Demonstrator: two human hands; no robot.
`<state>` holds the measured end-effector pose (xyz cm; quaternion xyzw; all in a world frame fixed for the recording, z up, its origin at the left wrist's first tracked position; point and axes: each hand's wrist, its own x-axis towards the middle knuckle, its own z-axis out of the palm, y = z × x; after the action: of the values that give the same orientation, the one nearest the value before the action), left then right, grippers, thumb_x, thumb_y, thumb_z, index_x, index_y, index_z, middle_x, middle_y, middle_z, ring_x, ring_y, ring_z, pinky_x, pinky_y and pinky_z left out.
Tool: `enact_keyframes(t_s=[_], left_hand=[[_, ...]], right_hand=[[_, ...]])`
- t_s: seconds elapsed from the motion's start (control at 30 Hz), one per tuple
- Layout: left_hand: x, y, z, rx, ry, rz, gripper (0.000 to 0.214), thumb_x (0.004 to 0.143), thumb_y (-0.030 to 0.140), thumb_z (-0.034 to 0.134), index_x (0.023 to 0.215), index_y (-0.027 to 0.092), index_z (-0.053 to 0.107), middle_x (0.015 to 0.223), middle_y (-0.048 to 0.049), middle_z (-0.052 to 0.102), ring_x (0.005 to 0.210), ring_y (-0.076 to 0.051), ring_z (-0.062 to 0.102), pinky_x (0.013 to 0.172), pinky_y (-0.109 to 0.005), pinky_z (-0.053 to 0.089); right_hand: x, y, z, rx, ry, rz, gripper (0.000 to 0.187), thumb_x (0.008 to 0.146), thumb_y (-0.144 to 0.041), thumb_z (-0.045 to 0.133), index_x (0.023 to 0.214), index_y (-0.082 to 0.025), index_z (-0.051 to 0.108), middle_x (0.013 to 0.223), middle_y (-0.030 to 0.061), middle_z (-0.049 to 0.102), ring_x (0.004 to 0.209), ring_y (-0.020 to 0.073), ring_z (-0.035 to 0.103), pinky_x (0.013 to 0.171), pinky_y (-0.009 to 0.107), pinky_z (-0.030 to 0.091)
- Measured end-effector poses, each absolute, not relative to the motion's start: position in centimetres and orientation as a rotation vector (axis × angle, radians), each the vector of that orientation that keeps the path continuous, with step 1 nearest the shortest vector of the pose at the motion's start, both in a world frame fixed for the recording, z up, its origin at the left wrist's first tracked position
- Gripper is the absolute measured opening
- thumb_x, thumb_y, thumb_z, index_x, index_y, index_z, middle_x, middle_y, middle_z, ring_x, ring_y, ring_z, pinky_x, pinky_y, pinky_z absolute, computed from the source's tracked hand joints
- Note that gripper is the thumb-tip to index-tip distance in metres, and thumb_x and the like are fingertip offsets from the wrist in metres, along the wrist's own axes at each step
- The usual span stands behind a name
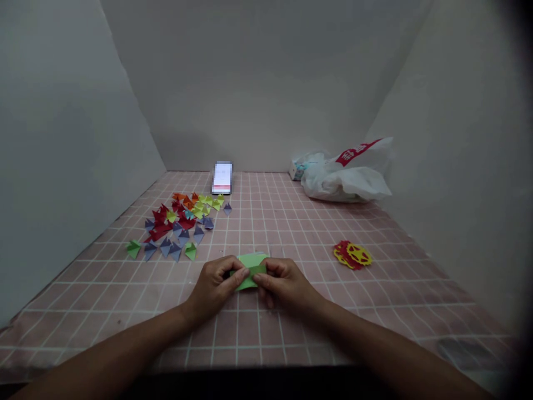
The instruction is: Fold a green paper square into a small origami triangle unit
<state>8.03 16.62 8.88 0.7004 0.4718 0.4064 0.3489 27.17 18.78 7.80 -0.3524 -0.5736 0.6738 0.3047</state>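
Note:
A light green sheet of paper (pixel 253 260) is held between both hands near the front middle of the table, with a fold line or crease across it. My left hand (pixel 216 280) pinches its left side, thumb on top. On the right side, my right hand (pixel 285 280) grips the paper between thumb and fingers. The two thumbs nearly meet at the sheet's middle. Part of the paper is hidden behind the fingers. To the left lies a spread of small folded paper pieces (pixel 175 251) in purple, red, orange, yellow and green.
A phone (pixel 222 178) with a lit screen stands at the back. A white plastic bag (pixel 345 183) and a small box (pixel 296 170) sit at the back right. Red and yellow cut-out shapes (pixel 358 254) lie right. Pale walls enclose the pink checked tabletop (pixel 266 222).

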Motion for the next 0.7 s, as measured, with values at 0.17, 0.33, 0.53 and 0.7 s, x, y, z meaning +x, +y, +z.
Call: enact_keyframes(t_s=[0.17, 0.33, 0.53, 0.7], left_hand=[[8.1, 16.6, 8.8, 1.752, 1.225, 1.047, 0.026, 0.088, 0.03, 0.055, 0.066, 0.017, 0.055, 0.062, 0.0021, 0.052, 0.058, -0.011, 0.047, 0.056, -0.023, 0.038], [8.2, 16.8, 9.1, 1.834, 1.213, 0.972, 0.021, 0.087, 0.026, 0.055, 0.068, 0.016, 0.058, 0.065, 0.0006, 0.055, 0.062, -0.012, 0.05, 0.059, -0.024, 0.038], [8.2, 16.6, 9.1, 1.824, 1.193, 0.998, 0.022, 0.088, 0.026, 0.054, 0.069, 0.016, 0.058, 0.066, 0.0005, 0.055, 0.063, -0.013, 0.051, 0.061, -0.024, 0.039], [8.1, 16.7, 8.8, 1.789, 1.204, 1.063, 0.022, 0.089, 0.029, 0.055, 0.071, 0.016, 0.059, 0.066, 0.0013, 0.053, 0.062, -0.012, 0.048, 0.06, -0.024, 0.038]], right_hand=[[27.1, 18.7, 8.1, -0.985, -1.491, 1.704, 0.025, 0.083, -0.034, 0.061, 0.065, -0.018, 0.054, 0.051, -0.004, 0.054, 0.039, 0.0063, 0.046, 0.039, 0.02, 0.033], [27.5, 18.5, 8.7, -1.012, -1.651, 1.579, 0.026, 0.084, -0.03, 0.06, 0.062, -0.018, 0.053, 0.051, -0.0044, 0.05, 0.042, 0.0058, 0.041, 0.04, 0.02, 0.028], [27.5, 18.7, 8.8, -0.999, -1.621, 1.534, 0.025, 0.083, -0.031, 0.06, 0.063, -0.018, 0.054, 0.052, -0.0042, 0.049, 0.044, 0.0072, 0.041, 0.042, 0.021, 0.029], [27.3, 19.2, 8.3, -0.963, -1.518, 1.607, 0.024, 0.081, -0.036, 0.063, 0.068, -0.018, 0.055, 0.051, -0.0052, 0.05, 0.043, 0.0075, 0.041, 0.043, 0.021, 0.03]])
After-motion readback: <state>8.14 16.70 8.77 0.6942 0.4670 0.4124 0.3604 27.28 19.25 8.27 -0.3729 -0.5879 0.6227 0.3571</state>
